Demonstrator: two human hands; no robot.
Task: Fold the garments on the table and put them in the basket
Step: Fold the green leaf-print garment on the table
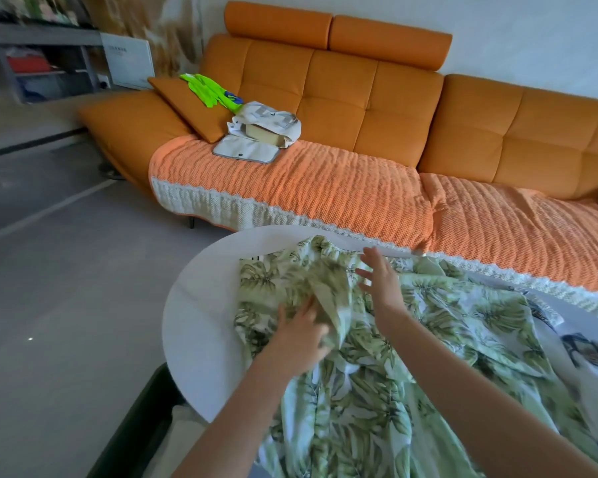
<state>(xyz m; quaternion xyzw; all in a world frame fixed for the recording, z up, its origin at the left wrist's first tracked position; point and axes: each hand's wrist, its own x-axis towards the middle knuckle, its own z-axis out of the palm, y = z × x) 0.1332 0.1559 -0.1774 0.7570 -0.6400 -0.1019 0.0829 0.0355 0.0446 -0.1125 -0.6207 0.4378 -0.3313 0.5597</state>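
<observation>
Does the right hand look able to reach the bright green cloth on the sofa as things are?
Probably not. The right hand is over the leaf-print garment on the table; the bright green cloth lies on a cushion well beyond the table.

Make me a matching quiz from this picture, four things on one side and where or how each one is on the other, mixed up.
1. leaf-print garment
2. neon green garment
3. beige canvas bag
4. right hand

A. on the orange cushion
B. fingers straight and spread
C. lying on the round white table
D. on the sofa's textured orange cover

Pairs: 1-C, 2-A, 3-D, 4-B.
</observation>
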